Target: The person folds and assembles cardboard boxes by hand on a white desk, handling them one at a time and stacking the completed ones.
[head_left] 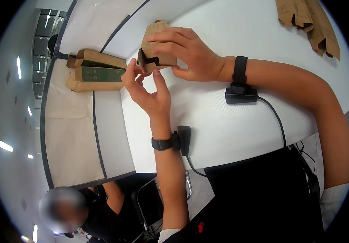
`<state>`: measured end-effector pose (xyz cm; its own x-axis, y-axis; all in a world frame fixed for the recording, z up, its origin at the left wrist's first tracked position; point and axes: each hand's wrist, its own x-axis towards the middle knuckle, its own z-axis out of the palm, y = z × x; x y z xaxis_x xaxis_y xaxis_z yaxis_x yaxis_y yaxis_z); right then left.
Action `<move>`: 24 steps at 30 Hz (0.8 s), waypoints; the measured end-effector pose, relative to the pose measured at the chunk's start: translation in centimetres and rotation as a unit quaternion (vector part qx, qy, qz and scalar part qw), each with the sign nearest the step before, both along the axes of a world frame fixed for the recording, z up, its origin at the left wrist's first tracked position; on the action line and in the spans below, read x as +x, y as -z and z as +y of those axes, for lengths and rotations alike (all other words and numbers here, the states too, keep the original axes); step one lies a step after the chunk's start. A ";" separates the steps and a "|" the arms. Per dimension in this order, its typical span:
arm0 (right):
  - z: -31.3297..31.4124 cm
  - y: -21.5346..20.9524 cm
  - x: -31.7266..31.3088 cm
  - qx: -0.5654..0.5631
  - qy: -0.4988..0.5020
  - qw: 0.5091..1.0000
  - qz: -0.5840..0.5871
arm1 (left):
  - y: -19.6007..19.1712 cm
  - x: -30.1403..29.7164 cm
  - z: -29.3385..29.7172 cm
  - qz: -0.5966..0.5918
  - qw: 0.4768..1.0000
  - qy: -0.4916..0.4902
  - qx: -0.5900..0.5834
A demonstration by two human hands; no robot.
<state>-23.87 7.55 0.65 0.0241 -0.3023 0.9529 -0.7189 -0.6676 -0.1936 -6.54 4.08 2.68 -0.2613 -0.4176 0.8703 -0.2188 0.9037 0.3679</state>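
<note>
A small brown cardboard box [161, 30] is held tilted above the white table, its dark opening toward me with flaps sticking out. From the right, my right hand [196, 54] grips the box, fingers across its upper side and thumb under its lower corner. My left hand [148, 95] is at the open end, with fingers and thumb closed about the edge of the flaps. The fingertips of that hand are partly hidden behind the cardboard. Each wrist wears a black strap with a small cabled black device.
Brown boxes with green panels [101, 74] lie at the left against the low partition [95, 133]. Flattened brown cartons [302, 18] lie at the far right of the white table [219, 121]. Cables hang over the near table edge. Another person [101, 210] sits beyond the partition, lower left.
</note>
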 end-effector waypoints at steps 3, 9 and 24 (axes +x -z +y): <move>-0.2 0.2 -0.1 -0.002 -0.016 1.000 0.006 | -0.1 -0.1 -0.1 -0.002 1.000 0.009 0.029; -0.6 0.4 0.0 -0.008 -0.040 0.999 0.011 | -0.3 0.2 -0.3 -0.060 0.998 0.001 0.007; -0.6 0.5 -0.1 -0.001 -0.040 0.998 0.039 | -1.1 1.1 -0.1 -0.050 0.982 0.131 0.126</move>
<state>-24.01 6.96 0.12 0.1224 -0.2945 0.9478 -0.6767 -0.7233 -0.1373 -5.43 3.95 3.74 -0.4678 -0.5238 0.7119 -0.0384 0.8168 0.5757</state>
